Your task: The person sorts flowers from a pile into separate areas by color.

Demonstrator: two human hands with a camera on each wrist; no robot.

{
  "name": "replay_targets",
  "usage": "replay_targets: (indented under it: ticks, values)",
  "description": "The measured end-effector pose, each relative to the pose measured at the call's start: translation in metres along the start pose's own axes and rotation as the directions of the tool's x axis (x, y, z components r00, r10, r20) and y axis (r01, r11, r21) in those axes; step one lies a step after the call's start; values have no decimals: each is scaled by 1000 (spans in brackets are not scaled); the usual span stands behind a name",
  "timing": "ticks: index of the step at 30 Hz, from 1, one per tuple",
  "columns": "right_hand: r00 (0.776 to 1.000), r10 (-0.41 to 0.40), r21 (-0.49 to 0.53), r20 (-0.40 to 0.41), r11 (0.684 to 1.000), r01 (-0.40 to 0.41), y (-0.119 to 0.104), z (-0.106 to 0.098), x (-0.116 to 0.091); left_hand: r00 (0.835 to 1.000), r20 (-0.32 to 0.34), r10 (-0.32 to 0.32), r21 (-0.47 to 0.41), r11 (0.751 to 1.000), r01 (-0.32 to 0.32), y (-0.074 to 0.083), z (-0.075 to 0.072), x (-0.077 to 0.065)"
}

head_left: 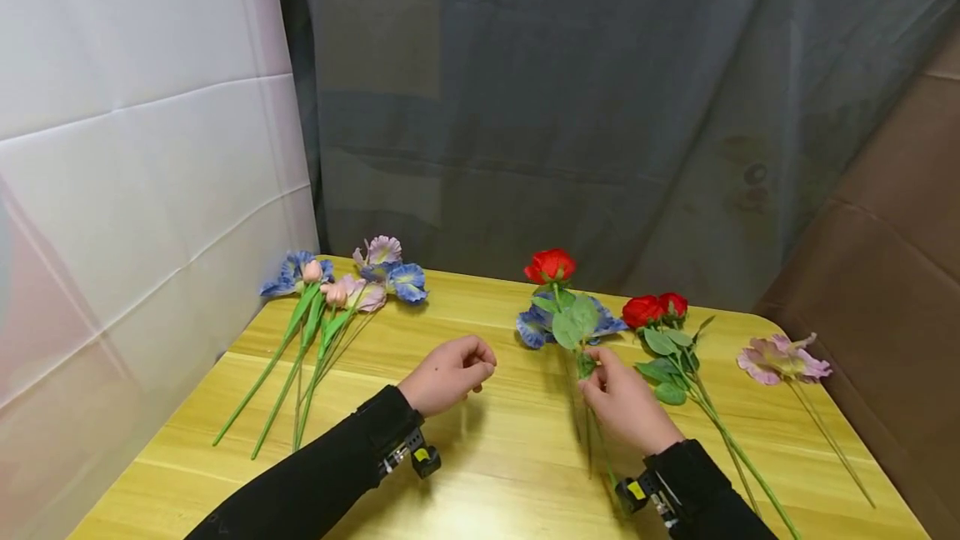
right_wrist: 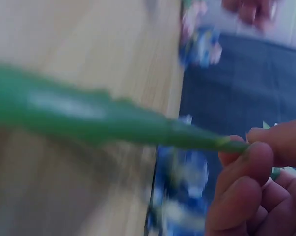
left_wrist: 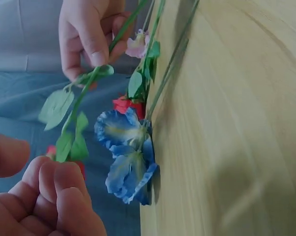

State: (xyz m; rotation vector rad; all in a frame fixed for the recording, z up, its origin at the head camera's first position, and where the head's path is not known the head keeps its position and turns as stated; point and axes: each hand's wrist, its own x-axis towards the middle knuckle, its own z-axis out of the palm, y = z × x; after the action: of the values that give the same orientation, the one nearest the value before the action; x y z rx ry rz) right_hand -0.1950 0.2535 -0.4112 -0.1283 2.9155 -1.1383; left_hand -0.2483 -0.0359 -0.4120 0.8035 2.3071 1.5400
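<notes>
My right hand [head_left: 628, 402] pinches the green stem of an artificial red rose [head_left: 551, 266] between thumb and fingers, below its leaves. The rose is raised off the table, bloom pointing away. In the right wrist view its stem [right_wrist: 89, 115] crosses close to the camera. My left hand [head_left: 447, 377] hovers left of the rose with loosely curled fingers and holds nothing. In the left wrist view its thumb stands apart from the fingers [left_wrist: 71, 206], near the rose's leaves [left_wrist: 71, 147]. Blue irises [head_left: 534, 328] lie on the table behind and below the held rose.
Two red roses [head_left: 643, 311] lie right of my right hand, and a pale purple iris [head_left: 780, 359] lies farther right. At the left are pink tulips [head_left: 335, 294] with blue and purple irises [head_left: 408, 282]. Cloth curtains [head_left: 525, 107] surround the wooden table [head_left: 480, 490].
</notes>
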Motion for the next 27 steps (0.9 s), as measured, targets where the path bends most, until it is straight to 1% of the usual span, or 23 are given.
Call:
replay_targets:
  ticks: [3, 5, 8, 11, 14, 17, 21, 24, 27]
  values:
    - [999, -17, -100, -34, 995, 14, 24, -23, 0, 1000, 6, 4, 8, 1000, -4, -3, 0, 0]
    - [999, -6, -145, -49, 989, -1, 41, -39, -1, 1000, 9, 5, 12, 1000, -5, -5, 0, -1]
    - [997, 37, -193, -61, 980, -48, 64, -61, -2, 1000, 8, 9, 24, 1000, -9, -7, 1, -1]
    - [994, 86, -213, -72, 972, -100, 83, -80, 0, 1000, 10, 14, 37, 999, -14, -7, 1, -1]
    - [989, 119, -245, -89, 960, -137, 98, -93, 5, 1000, 11, 11, 43, 999, -12, -8, 1, -2]
    - [986, 131, -300, -100, 941, -155, 110, -101, 10, 1000, 8, 7, 46, 999, -8, -8, -1, -3]
    - [986, 148, -351, -77, 922, -165, 122, -102, 14, 1000, 1, -1, 44, 999, 1, -10, -4, -5]
    - [983, 178, -357, -44, 916, -182, 126, -99, 13, 1000, 1, -16, 41, 999, 16, -13, -6, -6]
    - [981, 188, -354, -40, 916, -190, 127, -96, 13, 999, -1, -33, 40, 999, 33, -16, -10, -7]
